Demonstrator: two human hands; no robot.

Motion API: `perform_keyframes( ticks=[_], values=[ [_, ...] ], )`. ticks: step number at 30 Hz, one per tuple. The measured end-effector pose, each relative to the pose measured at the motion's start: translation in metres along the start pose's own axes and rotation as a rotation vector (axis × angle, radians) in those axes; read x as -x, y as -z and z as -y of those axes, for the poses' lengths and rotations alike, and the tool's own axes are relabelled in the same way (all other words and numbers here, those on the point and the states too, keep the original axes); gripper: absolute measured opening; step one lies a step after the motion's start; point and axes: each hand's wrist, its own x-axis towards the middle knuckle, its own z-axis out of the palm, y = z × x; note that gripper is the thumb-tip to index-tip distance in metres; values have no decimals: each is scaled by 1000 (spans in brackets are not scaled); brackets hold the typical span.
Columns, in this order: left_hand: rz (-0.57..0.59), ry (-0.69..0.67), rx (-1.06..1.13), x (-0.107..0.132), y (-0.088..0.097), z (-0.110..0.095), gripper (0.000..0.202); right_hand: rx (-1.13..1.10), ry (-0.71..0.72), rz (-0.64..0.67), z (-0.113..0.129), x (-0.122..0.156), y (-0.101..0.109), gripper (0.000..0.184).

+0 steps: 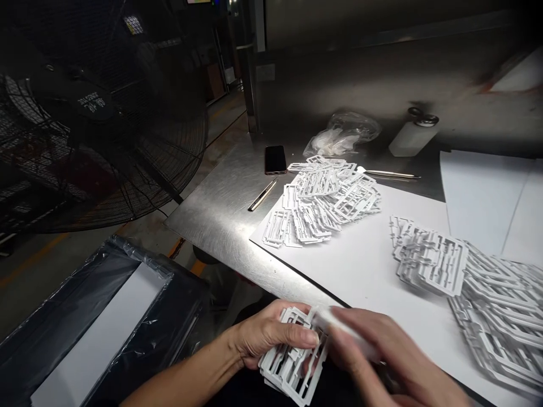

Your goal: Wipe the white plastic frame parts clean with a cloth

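Observation:
My left hand (275, 333) is closed around a small stack of white plastic frames (292, 362), thumb across the top face. The frames are thin rectangles with slots cut through them. Close against the stack's upper right edge is my right hand (377, 345), smeared by motion. Between its thumb and fingers is a pale white thing (354, 333), too blurred to name. Past my hands, a loose heap of similar white frames (318, 198) lies on a white sheet (356, 260). To the right, more frames (436, 260) lie in overlapping piles.
A metal table (212, 220) carries a phone (275, 159), tweezers (263, 195), a slim metal tool (392, 174), a crumpled clear bag (339, 135) and a translucent bottle (412, 137). A large fan (97, 113) stands left. Below it is a dark plastic-wrapped box (127, 294).

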Motion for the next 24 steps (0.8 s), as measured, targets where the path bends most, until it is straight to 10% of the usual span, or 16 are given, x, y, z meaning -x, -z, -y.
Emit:
perform_keyframes(
  ticks=[24],
  values=[
    [-85,134,-51,0,1,7,24,0,64,172,-10,-9,1,14]
  ],
)
